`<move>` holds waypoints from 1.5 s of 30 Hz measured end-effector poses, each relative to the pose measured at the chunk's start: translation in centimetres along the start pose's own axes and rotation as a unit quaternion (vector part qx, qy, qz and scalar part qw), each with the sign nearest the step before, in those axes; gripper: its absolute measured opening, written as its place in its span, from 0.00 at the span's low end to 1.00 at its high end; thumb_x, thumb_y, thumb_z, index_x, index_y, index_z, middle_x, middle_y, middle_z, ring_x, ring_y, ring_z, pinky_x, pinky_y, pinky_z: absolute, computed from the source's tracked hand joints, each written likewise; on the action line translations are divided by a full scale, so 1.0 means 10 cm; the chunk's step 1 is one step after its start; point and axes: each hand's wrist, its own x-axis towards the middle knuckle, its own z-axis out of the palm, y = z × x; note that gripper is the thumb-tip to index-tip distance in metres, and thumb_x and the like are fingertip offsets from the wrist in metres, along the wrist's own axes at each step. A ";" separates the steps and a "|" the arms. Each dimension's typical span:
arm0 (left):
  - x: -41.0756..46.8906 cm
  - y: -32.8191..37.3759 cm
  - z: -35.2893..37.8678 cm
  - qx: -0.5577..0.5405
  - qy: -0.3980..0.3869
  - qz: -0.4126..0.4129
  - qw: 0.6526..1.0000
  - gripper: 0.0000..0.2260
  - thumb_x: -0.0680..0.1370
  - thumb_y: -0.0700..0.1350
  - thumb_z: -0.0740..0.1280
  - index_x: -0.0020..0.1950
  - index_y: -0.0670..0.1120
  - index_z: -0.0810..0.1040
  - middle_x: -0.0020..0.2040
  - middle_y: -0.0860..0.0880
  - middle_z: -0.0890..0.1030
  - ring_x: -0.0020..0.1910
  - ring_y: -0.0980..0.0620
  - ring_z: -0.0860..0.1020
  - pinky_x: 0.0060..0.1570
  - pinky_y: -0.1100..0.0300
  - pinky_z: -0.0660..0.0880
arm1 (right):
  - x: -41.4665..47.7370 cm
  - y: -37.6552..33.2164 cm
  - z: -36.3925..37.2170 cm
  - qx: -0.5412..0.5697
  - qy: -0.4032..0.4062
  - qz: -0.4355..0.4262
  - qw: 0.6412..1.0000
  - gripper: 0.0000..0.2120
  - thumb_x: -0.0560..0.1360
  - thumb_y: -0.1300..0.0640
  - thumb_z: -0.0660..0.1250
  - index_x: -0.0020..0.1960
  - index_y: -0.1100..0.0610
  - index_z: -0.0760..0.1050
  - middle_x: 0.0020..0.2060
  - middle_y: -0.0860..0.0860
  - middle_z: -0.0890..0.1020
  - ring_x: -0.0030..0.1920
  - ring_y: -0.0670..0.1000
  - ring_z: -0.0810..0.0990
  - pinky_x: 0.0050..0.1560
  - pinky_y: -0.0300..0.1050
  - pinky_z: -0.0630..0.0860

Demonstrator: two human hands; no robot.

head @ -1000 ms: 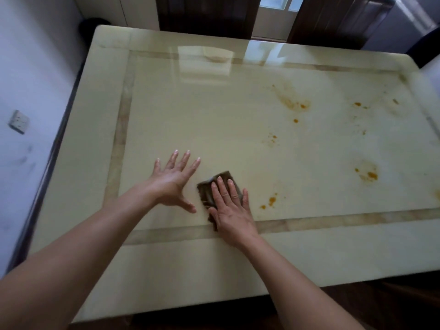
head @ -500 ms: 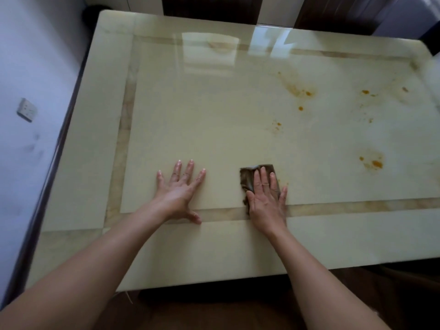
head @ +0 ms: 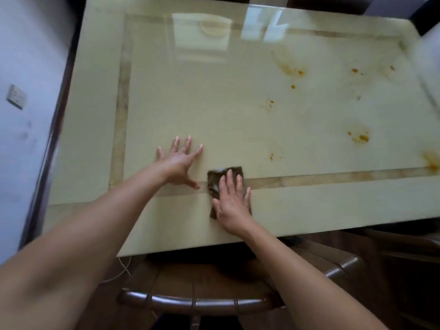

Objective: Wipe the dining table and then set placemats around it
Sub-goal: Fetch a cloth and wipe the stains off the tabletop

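The right hand [head: 232, 201], fingers straight, presses a dark folded cloth [head: 215, 178] flat near the front edge of the pale dining table [head: 238, 103]. At its ten o'clock the left hand [head: 179, 161] rests open, fingers spread, bracing. From one to three o'clock lie orange stains [head: 359, 138], well apart. Firm, overlapping strokes that way should lift them.

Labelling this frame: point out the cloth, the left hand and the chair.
cloth [head: 215, 179]: head view, bare upper-left corner.
left hand [head: 177, 165]: head view, back of hand.
chair [head: 197, 302]: head view, curved top rail.
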 end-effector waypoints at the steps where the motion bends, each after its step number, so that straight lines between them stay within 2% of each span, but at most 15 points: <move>1: -0.01 0.01 -0.04 -0.008 0.001 -0.001 1.000 0.50 0.68 0.62 0.72 0.76 0.58 0.39 0.77 0.49 0.33 0.75 0.43 0.35 0.68 0.31 0.45 | -0.08 -0.04 0.03 -0.023 -0.023 -0.006 0.999 0.31 0.81 0.53 0.52 0.77 0.58 0.39 0.75 0.53 0.32 0.74 0.57 0.31 0.70 0.60 0.32; 5: -0.07 0.24 -0.09 -0.003 0.035 0.007 0.999 0.45 0.73 0.57 0.70 0.76 0.58 0.39 0.77 0.49 0.35 0.75 0.43 0.35 0.68 0.32 0.45 | -0.40 -0.04 0.11 -0.141 -0.052 -0.046 0.988 0.34 0.77 0.65 0.50 0.76 0.59 0.34 0.74 0.54 0.30 0.74 0.58 0.30 0.69 0.60 0.30; 9: -0.08 0.52 -0.04 0.011 0.037 0.028 0.999 0.45 0.74 0.55 0.69 0.76 0.58 0.37 0.77 0.49 0.34 0.75 0.44 0.34 0.69 0.33 0.44 | -0.53 0.17 0.06 -0.229 -0.047 -0.059 0.971 0.33 0.78 0.63 0.49 0.75 0.60 0.32 0.74 0.55 0.30 0.73 0.59 0.30 0.70 0.59 0.31; 19: 0.06 0.88 0.08 -0.010 0.018 -0.008 1.000 0.54 0.67 0.61 0.73 0.75 0.59 0.34 0.76 0.49 0.31 0.74 0.43 0.31 0.67 0.30 0.44 | -0.54 1.14 -0.48 -0.226 -0.098 0.094 0.965 0.31 0.79 0.67 0.47 0.75 0.63 0.32 0.73 0.58 0.30 0.75 0.62 0.36 0.73 0.56 0.48; 25: 0.12 0.95 0.13 -0.026 0.002 -0.045 0.999 0.57 0.64 0.63 0.74 0.75 0.58 0.32 0.75 0.49 0.28 0.74 0.43 0.31 0.66 0.28 0.45 | -0.42 1.48 -0.75 -0.187 -0.096 0.133 0.969 0.38 0.76 0.69 0.55 0.74 0.64 0.31 0.73 0.60 0.30 0.74 0.63 0.35 0.74 0.57 0.47; 31: 0.20 0.93 0.19 -0.024 -0.003 -0.055 0.998 0.58 0.62 0.63 0.75 0.74 0.59 0.31 0.74 0.50 0.27 0.73 0.44 0.30 0.65 0.28 0.43 | -0.37 1.56 -0.70 -0.180 -0.084 0.073 0.977 0.32 0.77 0.69 0.48 0.74 0.65 0.32 0.73 0.62 0.31 0.73 0.67 0.34 0.74 0.58 0.45; 36: 0.23 0.90 0.23 -0.032 0.001 -0.058 0.998 0.59 0.61 0.63 0.75 0.73 0.61 0.32 0.74 0.52 0.27 0.73 0.45 0.29 0.64 0.28 0.42 | -0.22 1.45 -0.65 -0.202 -0.056 -0.099 0.973 0.31 0.78 0.67 0.47 0.75 0.62 0.33 0.74 0.58 0.31 0.73 0.64 0.32 0.73 0.59 0.41; 39: 0.23 0.91 0.24 -0.026 0.002 -0.069 0.997 0.59 0.61 0.64 0.75 0.73 0.61 0.32 0.74 0.52 0.27 0.73 0.46 0.29 0.65 0.28 0.43 | -0.04 1.29 -0.57 -0.186 -0.031 -0.177 0.966 0.32 0.78 0.64 0.49 0.76 0.59 0.34 0.74 0.55 0.32 0.73 0.61 0.30 0.72 0.58 0.36; 42: 0.25 0.90 0.25 -0.020 0.002 -0.073 0.997 0.59 0.61 0.65 0.74 0.73 0.62 0.31 0.74 0.53 0.27 0.73 0.46 0.29 0.65 0.28 0.43 | 0.16 1.13 -0.54 -0.150 -0.019 -0.193 0.970 0.34 0.79 0.59 0.52 0.76 0.57 0.34 0.74 0.54 0.31 0.73 0.59 0.28 0.69 0.55 0.29; 45: 0.25 0.90 0.25 -0.020 0.001 -0.077 0.997 0.58 0.61 0.65 0.74 0.72 0.63 0.30 0.73 0.54 0.27 0.73 0.47 0.29 0.65 0.29 0.42 | 0.35 1.08 -0.58 -0.124 -0.005 -0.189 0.974 0.35 0.79 0.56 0.53 0.76 0.56 0.34 0.75 0.52 0.32 0.73 0.58 0.28 0.69 0.54 0.28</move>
